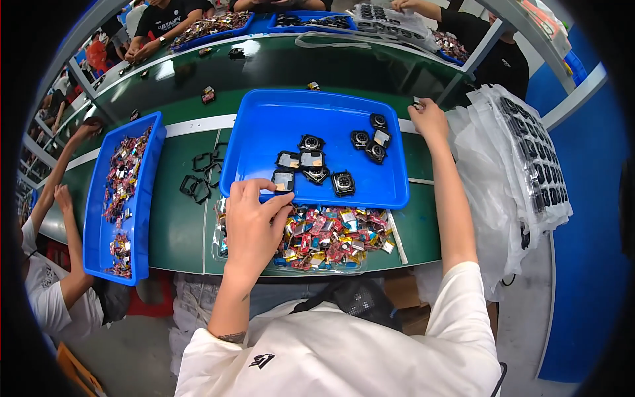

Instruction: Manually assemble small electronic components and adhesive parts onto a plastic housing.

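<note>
A shallow blue tray (264,119) lies in front of me with several black watch cases in it. My left hand (251,215) bends over its near left edge, thumb and fingers closed at the edge of a black watch case (283,180) with a pale inside. Other watch cases, such as one with a round sensor back (343,183), lie loose in the middle and on the right. Beyond the tray's right side, my right hand (430,120) is closed, with a small pale and dark piece at its fingertips, too small to name.
Under the tray's near edge sits a clear container of small circuit boards and batteries (317,238). Black frames (198,182) lie to the left, beside another blue tray of boards (156,142). Stacked trays of watch parts (539,159) stand right. Co-workers sit left and across the green belt (284,63).
</note>
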Available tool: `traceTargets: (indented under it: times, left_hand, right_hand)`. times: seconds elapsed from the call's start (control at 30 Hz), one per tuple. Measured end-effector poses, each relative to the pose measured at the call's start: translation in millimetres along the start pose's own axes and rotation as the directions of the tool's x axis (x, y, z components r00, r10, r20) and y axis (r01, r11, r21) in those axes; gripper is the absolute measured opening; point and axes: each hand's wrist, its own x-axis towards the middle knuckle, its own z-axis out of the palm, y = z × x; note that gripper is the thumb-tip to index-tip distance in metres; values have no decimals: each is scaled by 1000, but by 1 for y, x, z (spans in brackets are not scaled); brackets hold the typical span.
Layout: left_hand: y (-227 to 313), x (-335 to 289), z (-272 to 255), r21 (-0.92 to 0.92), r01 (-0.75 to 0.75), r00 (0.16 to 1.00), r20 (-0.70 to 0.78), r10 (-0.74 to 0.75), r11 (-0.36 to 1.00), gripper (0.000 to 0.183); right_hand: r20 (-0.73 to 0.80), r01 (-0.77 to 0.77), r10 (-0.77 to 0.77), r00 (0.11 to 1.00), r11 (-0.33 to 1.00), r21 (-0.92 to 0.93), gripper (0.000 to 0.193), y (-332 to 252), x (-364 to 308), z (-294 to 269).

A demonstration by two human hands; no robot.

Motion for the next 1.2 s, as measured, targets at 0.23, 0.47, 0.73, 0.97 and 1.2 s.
traceTargets:
  times: [0.23,0.47,0.73,0.97,1.2]
  left_hand:
    - [2,-5,-15,-534,237,972,134,-195,812,13]
    - [15,-21,-17,-867,347,937,333,-102,358,20]
    - [20,-37,-20,-784,450,890,353,-290,427,3]
    - [34,-36,-21,-588,296,955,195,-223,753,13]
    - [28,-52,-12,-804,355,935,300,-191,476,14]
  right_hand:
    - [75,412,-619,782,603,683,26,-87,-161,-77]
    - [227,153,-674,703,455,877,7,-114,-244,-82]
    - [232,63,-591,772,435,898,4,-102,-266,-65]
    - [54,305,-581,812,502,810,7,-97,-279,-61]
    - [235,27,-580,780,407,913,17,-88,-277,-74]
